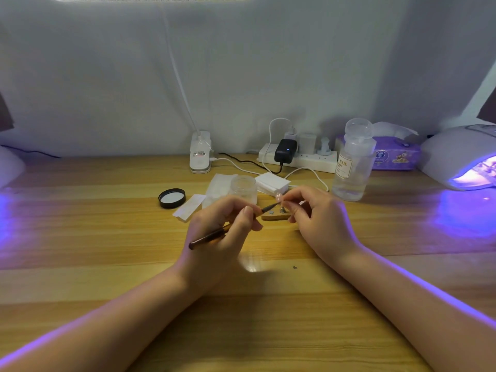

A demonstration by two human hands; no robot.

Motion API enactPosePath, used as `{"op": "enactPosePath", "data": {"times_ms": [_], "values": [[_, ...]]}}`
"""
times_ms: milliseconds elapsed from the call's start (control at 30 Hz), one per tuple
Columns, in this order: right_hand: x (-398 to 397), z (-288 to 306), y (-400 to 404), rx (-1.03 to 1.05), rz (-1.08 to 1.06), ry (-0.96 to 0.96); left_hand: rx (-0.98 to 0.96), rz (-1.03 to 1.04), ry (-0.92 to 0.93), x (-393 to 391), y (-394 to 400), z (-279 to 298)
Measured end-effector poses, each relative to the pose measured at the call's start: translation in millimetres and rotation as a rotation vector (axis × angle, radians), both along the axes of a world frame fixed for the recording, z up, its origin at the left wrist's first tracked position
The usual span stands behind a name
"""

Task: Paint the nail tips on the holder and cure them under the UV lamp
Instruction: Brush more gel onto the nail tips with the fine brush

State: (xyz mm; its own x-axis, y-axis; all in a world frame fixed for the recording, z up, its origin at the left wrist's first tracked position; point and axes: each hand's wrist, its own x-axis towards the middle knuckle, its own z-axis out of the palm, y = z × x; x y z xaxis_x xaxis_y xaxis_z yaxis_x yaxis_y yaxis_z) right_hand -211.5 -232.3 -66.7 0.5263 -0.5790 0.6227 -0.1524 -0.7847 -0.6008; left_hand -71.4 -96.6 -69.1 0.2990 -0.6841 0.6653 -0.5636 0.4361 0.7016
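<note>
Nail tip [279, 196], pale pink, sits at the centre of a wooden desk [107, 264], raised just above a small wooden holder block [275, 217] and pinched between the fingertips of the person's right hand [319, 218]; the left hand [224, 232] grips a dark, slender nail brush [214, 233] like a pen, its fine end touching the tip; both forearms rest on the desk; on the block, 1 metal stand [282, 210] shows beside a small flat disc [271, 212]; whether the tip is fixed to a stand cannot be told. Behind the hands stand an open clear jar [243, 187], its black lid [172, 198] lying upturned to the left, white paper wipes [189, 207] and a small white box [272, 183]; a clear pump bottle [353, 162] labelled NAIL stands to the right; at the far right a white UV lamp [461, 154] glows violet, casting purple light across the wood; along the wall lie a white power strip [308, 159] with a black adapter [285, 151], a clamp lamp base [200, 153] and a purple tissue pack [394, 154].
</note>
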Motion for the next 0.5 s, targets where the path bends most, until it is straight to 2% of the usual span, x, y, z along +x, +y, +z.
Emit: {"op": "enactPosePath", "data": {"times_ms": [200,500], "values": [[0.0,0.9,0.9,-0.067,-0.009,0.017,0.018,0.022,-0.055,1.0,-1.3,1.1],[-0.4,1.7,1.5,-0.083,-0.047,0.025,0.047,-0.010,-0.027,-4.1,2.8,3.2]]}}
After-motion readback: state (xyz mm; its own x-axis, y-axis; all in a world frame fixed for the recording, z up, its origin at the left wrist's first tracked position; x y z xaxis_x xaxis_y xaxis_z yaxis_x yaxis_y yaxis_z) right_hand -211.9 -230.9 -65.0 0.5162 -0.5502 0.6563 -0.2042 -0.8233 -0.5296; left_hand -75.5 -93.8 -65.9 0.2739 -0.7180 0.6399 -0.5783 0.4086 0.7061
